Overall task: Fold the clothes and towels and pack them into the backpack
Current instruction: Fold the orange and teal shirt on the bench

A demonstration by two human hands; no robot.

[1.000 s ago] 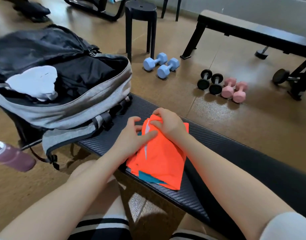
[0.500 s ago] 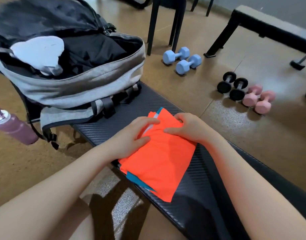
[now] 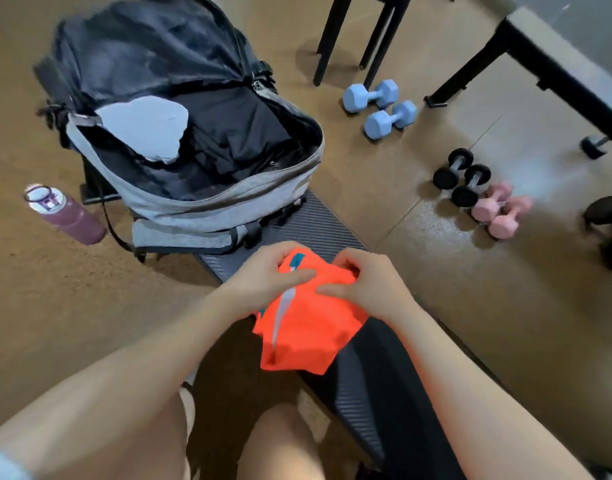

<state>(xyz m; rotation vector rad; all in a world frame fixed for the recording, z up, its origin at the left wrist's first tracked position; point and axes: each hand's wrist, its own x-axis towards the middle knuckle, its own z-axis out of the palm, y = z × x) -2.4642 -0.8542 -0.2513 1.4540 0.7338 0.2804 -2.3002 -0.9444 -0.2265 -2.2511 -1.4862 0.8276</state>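
While 2 hands grip 1 orange garment, 1 backpack gapes.

Smooth matt orange cloth garment, ribbed black bench padding, grey woven-fabric backpack, matt speckled floor.

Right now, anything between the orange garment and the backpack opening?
Nothing visible. Both hands grip the orange garment on the bench; the backpack gapes open just beyond, black clothes already inside.

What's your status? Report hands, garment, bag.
Left hand and right hand both grip folded orange fabric garment on black padded bench. Grey open backpack beside it, already holding dark clothes. Nothing blocking.
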